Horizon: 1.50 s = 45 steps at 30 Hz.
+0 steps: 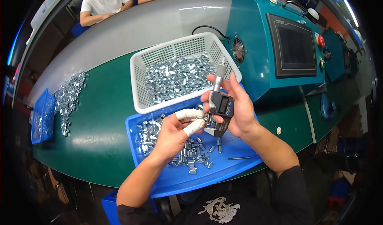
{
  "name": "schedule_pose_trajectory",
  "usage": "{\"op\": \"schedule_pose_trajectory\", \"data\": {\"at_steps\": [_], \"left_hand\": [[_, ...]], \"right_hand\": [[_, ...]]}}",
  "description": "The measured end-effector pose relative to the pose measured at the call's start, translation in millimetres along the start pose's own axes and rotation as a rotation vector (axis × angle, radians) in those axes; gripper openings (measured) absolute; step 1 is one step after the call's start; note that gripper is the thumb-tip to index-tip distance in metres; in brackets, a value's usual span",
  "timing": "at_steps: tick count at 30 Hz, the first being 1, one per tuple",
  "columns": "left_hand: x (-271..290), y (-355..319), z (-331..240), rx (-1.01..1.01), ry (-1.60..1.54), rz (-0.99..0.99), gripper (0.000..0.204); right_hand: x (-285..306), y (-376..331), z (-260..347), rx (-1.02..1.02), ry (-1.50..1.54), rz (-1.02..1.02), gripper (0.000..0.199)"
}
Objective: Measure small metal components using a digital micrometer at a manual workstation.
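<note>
My right hand [240, 112] is closed around a digital micrometer [223, 112], its silver thimble pointing up and away and its small display facing up. My left hand [175, 134] has white finger covers on the thumb and forefinger, which pinch a small silver metal part at the micrometer's jaws. The fingers partly hide that part. Both hands are over a blue tray [159, 190] in which many loose silver metal pieces [191, 155] lie, with a thin metal rod [238, 158] at its right.
A white perforated basket [137, 85] full of similar pieces stands behind the blue tray. A teal machine [255, 45] with a dark screen [295, 45] is at the right. At the left, a small blue bin [36, 117] lies beside a heap of pieces [72, 93]. People sit across the table.
</note>
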State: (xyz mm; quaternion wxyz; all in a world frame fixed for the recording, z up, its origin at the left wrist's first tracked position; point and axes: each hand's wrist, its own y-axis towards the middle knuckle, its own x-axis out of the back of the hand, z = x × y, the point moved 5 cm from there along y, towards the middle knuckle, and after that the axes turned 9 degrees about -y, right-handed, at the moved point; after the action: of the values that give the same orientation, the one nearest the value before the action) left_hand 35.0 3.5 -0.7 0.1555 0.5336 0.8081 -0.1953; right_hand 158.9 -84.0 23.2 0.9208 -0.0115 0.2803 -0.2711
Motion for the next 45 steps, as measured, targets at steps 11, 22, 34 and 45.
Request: {"op": "schedule_pose_trajectory", "data": {"at_steps": [11, 22, 34, 45], "left_hand": [[-6, -7, 1, 0.059, -0.037, -0.006, 0.020], [-10, -7, 0, 0.061, -0.035, 0.007, 0.020], [-8, -9, -1, 0.049, -0.025, 0.000, 0.022], [6, -8, 3, 0.034, 0.193, -0.044, 0.018]], "right_hand": [[3, -6, 2, 0.017, 0.024, -0.009, 0.057], [4, -5, 1, 0.026, 0.064, 0.011, 0.048], [3, -5, 3, 0.018, 0.065, -0.008, 0.039], [-2, -2, -3, -0.034, -0.002, -0.018, 0.033]]}}
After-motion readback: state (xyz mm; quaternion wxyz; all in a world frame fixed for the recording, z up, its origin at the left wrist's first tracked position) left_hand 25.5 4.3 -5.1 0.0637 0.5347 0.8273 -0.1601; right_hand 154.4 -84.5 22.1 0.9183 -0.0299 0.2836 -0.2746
